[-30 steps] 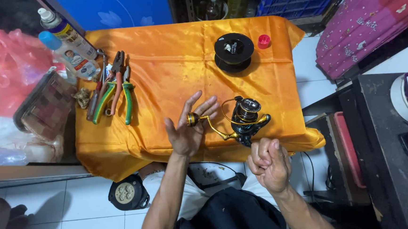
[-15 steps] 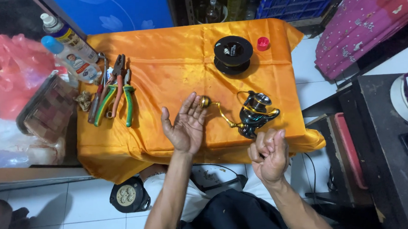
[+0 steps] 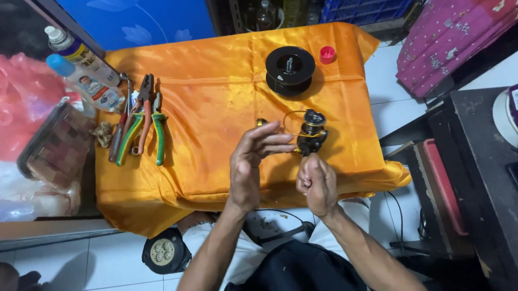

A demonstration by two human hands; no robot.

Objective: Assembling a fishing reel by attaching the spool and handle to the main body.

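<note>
Right hand: we are gripping the foot of the fishing reel (image 3: 310,133) in our right hand (image 3: 318,184), fingers curled into a tight fist around it, so the reel is standing up above the knuckles.
Left hand: our left hand (image 3: 252,163) is hovering just beside the reel, fingers (image 3: 274,141) loosely spread and pointing at it; we cannot tell whether the tips are touching the reel's gold wire arm or pinching anything.
Fishing reel: it is being held in the air over the near half of the orange cloth (image 3: 214,101), black body with gold trim, a thin gold loop curving out on its left side.
Small gold knob: a gold knob (image 3: 261,123) is showing just past our left fingertips; we cannot tell whether it is joined to the reel.
Black spool: a round black spool (image 3: 289,69) is sitting flat on the cloth at the far side, well apart from both hands.
Red cap: a little red cap (image 3: 327,54) is lying just beside the spool, to its right.
Pliers: several pliers (image 3: 143,126) with green and orange handles are lying side by side at the left edge of the cloth.
Bottles: two bottles (image 3: 86,72) are lying tilted at the far left corner, next to the pliers.
</note>
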